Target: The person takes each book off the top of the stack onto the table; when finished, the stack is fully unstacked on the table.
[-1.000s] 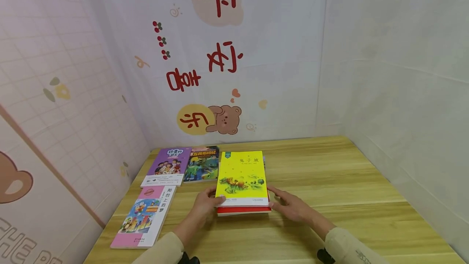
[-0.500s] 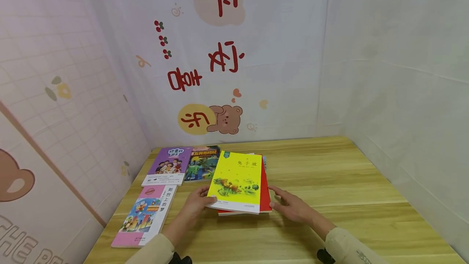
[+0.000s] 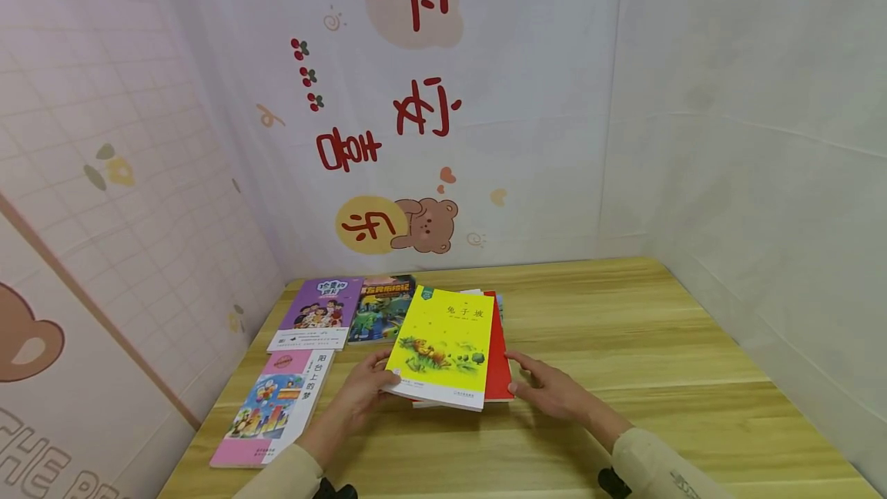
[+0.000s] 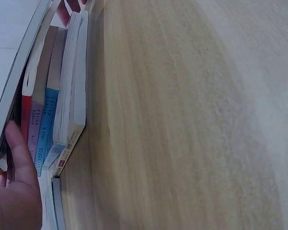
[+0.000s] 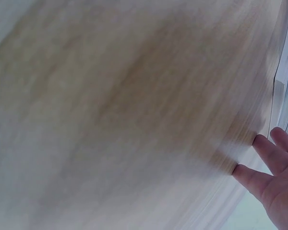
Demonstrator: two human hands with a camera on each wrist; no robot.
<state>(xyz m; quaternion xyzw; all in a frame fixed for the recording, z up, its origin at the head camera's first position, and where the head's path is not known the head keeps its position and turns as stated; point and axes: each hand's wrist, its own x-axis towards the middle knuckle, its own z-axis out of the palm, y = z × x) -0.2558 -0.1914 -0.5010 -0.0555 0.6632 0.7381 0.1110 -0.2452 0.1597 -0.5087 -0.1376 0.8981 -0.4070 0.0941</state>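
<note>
Close to the person, two pale sleeves (image 3: 287, 474) lie over the wooden tabletop (image 3: 624, 337), the left one just beside a pink paperback (image 3: 272, 405) lying flat. Ahead of it, the left hand (image 3: 369, 389) pinches the near left corner of the yellow paperback titled 兔子坡 (image 3: 438, 349), thumb on top and fingers beneath; that corner grip seems to be what keeps the book tipped up, askew over a stack. Between the two books, from the left wrist's side, I can see a gap above the red-spined book (image 4: 26, 112); under that lie a lilac-spined book (image 4: 35, 127) and a blue-spined one (image 4: 47, 132). Across from it, the right hand (image 3: 552, 393) has its fingers loosely extended and gripping nothing, the tips at the stack's right edge, perhaps to steady it. Farther left, a purple paperback (image 3: 320, 314) and a green-covered comic (image 3: 381, 318) lie side by side, leaving little room there; rightward, bare wood runs well past the right hand towards the white wall (image 3: 755, 199). Behind everything hangs a cloth with a printed bear (image 3: 430, 226).
</note>
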